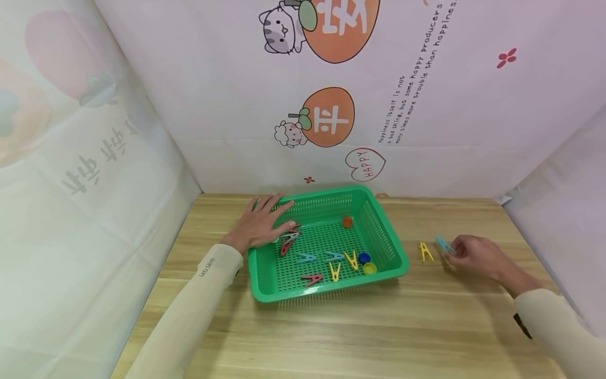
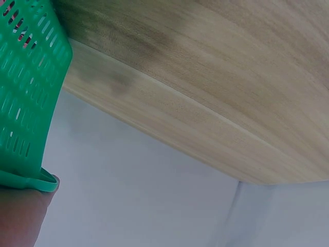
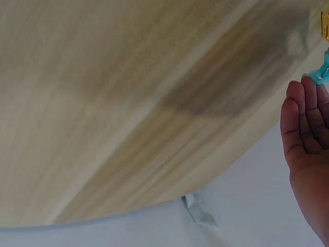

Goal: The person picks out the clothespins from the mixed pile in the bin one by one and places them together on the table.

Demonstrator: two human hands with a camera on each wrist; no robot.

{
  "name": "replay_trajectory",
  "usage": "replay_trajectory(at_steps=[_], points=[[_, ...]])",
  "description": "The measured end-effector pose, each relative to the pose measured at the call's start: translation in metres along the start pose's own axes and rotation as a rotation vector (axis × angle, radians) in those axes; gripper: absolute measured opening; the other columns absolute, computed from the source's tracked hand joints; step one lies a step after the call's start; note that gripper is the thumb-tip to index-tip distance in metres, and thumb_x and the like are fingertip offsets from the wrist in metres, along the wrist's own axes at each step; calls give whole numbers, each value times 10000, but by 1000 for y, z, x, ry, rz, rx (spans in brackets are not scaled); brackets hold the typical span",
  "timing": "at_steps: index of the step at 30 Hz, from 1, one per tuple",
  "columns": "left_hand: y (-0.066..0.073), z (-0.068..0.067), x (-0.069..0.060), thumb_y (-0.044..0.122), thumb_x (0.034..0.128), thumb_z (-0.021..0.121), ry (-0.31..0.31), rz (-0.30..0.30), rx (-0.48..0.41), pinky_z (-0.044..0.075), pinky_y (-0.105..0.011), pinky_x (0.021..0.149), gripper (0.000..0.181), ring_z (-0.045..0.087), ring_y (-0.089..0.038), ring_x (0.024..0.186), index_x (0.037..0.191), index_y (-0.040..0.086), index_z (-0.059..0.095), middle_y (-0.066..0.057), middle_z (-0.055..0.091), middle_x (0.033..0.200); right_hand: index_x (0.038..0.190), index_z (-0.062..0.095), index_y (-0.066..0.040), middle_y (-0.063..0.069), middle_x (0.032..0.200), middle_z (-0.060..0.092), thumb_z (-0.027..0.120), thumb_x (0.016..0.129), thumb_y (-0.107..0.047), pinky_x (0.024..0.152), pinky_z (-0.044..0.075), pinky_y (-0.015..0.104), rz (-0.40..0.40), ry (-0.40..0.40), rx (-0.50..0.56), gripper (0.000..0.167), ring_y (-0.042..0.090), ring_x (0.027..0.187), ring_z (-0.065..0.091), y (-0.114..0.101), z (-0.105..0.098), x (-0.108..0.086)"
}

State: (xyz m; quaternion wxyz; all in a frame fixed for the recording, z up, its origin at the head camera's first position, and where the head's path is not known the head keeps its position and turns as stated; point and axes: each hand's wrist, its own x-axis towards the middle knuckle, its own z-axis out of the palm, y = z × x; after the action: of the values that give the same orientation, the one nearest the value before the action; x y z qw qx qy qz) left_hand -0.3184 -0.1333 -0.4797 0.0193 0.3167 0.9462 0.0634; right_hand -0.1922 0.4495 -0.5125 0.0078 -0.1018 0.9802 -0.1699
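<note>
A green plastic basket (image 1: 326,287) sits on the wooden table, holding several plastic clothespins. My left hand (image 1: 258,223) rests over its left rim with fingers spread and the thumb reaching inside. Below that thumb lie red clothespins (image 1: 286,247) and a white clothespin (image 1: 290,237). To the basket's right, my right hand (image 1: 478,258) pinches a light blue clothespin (image 1: 445,245) by one end, just above the table. A yellow clothespin (image 1: 425,251) lies on the table left of it. In the right wrist view, the blue clothespin (image 3: 321,74) shows at the fingertips, partly cut off.
Inside the basket are also blue clothespins (image 1: 334,256), yellow clothespins (image 1: 335,271) and a red clothespin (image 1: 312,279). An orange cap (image 1: 347,222), a blue cap (image 1: 364,258) and a yellow cap (image 1: 370,269) lie there too. Printed sheets (image 1: 426,168) stand behind the table (image 1: 379,326).
</note>
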Motion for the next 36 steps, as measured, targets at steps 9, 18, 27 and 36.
replay_trajectory(at_steps=[9, 18, 27, 36], points=[[1, -1, -1, 690, 1119, 358, 4, 1, 6, 136, -674, 1356, 741, 199, -369, 1686, 1756, 328, 244, -56, 168, 1840, 970, 737, 20, 62, 873, 752, 847, 907, -265, 677, 545, 312, 68, 8, 1, 312, 162, 782, 670, 2, 12, -3], [-3, 1, -3, 703, 1114, 353, 13, -6, -2, 144, -681, 1352, 742, 199, -369, 1684, 1753, 342, 250, -43, 163, 1840, 989, 741, 30, 62, 873, 745, 796, 946, -340, 698, 552, 369, 104, 21, -4, 376, 168, 781, 652, 2, 21, -2], [-2, 2, -1, 705, 1114, 344, 1, -3, 15, 147, -680, 1352, 742, 199, -367, 1686, 1756, 349, 233, -43, 154, 1842, 1006, 735, 47, 110, 896, 743, 789, 965, -375, 701, 560, 387, 155, 13, 4, 427, 216, 803, 671, 3, 25, -5], [0, 0, -1, 689, 1118, 362, -2, -1, 11, 134, -675, 1355, 738, 206, -377, 1683, 1756, 340, 237, -47, 152, 1843, 967, 730, 29, 100, 872, 736, 786, 974, -396, 687, 550, 383, 167, 28, -12, 429, 207, 784, 659, 3, 28, -7]])
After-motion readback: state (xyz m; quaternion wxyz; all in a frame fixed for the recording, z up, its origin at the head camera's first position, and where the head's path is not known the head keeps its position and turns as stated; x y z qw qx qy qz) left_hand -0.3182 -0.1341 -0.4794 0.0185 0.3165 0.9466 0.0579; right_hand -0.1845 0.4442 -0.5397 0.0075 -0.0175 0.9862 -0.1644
